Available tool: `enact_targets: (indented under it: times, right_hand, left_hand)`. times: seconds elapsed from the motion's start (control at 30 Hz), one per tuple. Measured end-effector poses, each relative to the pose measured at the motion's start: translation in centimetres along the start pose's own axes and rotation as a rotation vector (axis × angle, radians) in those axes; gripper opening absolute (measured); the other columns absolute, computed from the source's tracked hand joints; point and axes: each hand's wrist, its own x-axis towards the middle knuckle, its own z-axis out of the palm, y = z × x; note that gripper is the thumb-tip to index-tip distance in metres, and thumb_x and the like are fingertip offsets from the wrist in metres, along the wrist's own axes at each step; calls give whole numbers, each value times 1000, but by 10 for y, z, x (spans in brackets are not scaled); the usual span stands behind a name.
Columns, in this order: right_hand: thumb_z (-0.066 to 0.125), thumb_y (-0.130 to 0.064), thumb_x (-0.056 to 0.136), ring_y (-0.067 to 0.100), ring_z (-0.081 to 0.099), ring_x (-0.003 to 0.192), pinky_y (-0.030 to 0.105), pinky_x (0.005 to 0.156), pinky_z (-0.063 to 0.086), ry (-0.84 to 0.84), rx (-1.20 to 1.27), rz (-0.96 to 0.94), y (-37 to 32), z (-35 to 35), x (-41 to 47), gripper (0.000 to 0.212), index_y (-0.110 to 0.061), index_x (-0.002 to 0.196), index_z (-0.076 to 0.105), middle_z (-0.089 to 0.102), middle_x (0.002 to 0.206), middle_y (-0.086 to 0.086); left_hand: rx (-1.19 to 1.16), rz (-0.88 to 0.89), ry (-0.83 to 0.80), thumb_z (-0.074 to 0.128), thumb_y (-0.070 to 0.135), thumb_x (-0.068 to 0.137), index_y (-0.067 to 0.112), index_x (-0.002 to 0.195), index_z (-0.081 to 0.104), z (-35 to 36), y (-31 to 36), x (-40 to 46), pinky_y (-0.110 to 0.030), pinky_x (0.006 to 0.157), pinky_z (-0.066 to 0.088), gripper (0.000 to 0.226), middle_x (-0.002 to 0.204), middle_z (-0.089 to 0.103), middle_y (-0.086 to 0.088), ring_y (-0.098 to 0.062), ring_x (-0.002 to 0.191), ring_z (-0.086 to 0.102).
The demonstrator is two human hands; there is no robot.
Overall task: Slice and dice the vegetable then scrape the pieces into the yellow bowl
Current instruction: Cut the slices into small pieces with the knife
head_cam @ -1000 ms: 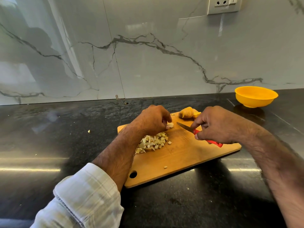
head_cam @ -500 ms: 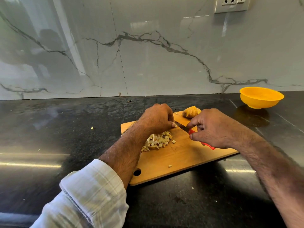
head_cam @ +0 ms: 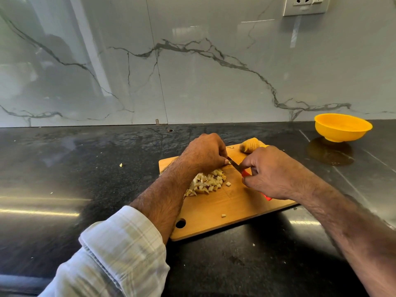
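A wooden cutting board lies on the black counter. A pile of pale diced vegetable pieces sits on it, partly hidden by my left forearm. My left hand is curled over the far edge of the pile, fingertips down on a small piece that I cannot see clearly. My right hand grips a red-handled knife, whose blade tip meets my left fingertips. An uncut sliced chunk of vegetable rests at the board's far edge. The yellow bowl stands at the far right, apart from the board.
The marble wall rises just behind the counter, with a socket at the top right. Loose bits lie on the board and on the counter. Bare black counter stretches to the left and in front of the board.
My right hand brought the knife leftward until its tip reached my left fingertips. The camera view shifted slightly, so the board and bowl sit further right in the frame.
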Motion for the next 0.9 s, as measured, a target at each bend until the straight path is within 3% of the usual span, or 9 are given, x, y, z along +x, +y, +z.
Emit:
enact_targets:
  times: [0.17,0.3,0.43,0.57,0.67,0.77,0.9]
  right_hand:
    - [66,-20,92,6,55,67,17,57,39,-78,-69,21,-7,-1,5,25,-20,115,75,57,70,-8]
    - [70,-23,91,8,55,76,19,62,44,-101,-112,36,-10,0,11,31,-21,122,72,57,80,-8]
    - [71,-22,86,11,59,79,27,68,54,-69,-106,32,-9,7,15,26,-21,111,71,59,82,-6]
    - [71,-25,87,12,61,84,30,77,59,-17,-63,27,-8,12,20,32,-22,119,70,61,89,-7]
    - [68,-30,92,8,60,74,28,65,53,44,-19,-25,3,6,11,26,-20,116,74,60,80,-10]
    - [72,-27,91,13,70,68,36,68,62,118,118,-16,16,-5,1,28,-23,118,76,73,73,-1]
    - [72,-24,92,5,58,48,21,53,50,73,100,-25,13,-6,3,25,-24,117,77,66,57,-2]
  left_hand:
    - [-78,-18,2,78,24,93,20,104,81,-1,-2,1,-26,85,54,11,108,74,5,-7,100,64]
    - [-110,-35,3,80,23,92,19,100,81,1,-3,2,-29,88,58,9,104,75,4,-7,97,66]
    - [-138,-41,9,81,21,90,20,95,81,1,-4,3,-30,88,60,5,98,76,5,-7,94,68]
    - [-140,-44,-1,81,21,90,20,94,82,0,-3,3,-30,88,61,4,96,77,6,-7,93,69]
    - [-126,-39,-14,80,23,91,23,96,81,0,-5,0,-30,88,59,5,98,76,8,-5,93,67]
    - [-99,-34,-19,79,26,93,24,98,79,-1,-5,-1,-31,90,59,5,101,75,8,-4,94,66]
    - [-60,-19,6,80,29,92,26,99,80,0,-4,-1,-34,90,61,8,100,75,8,-4,93,67]
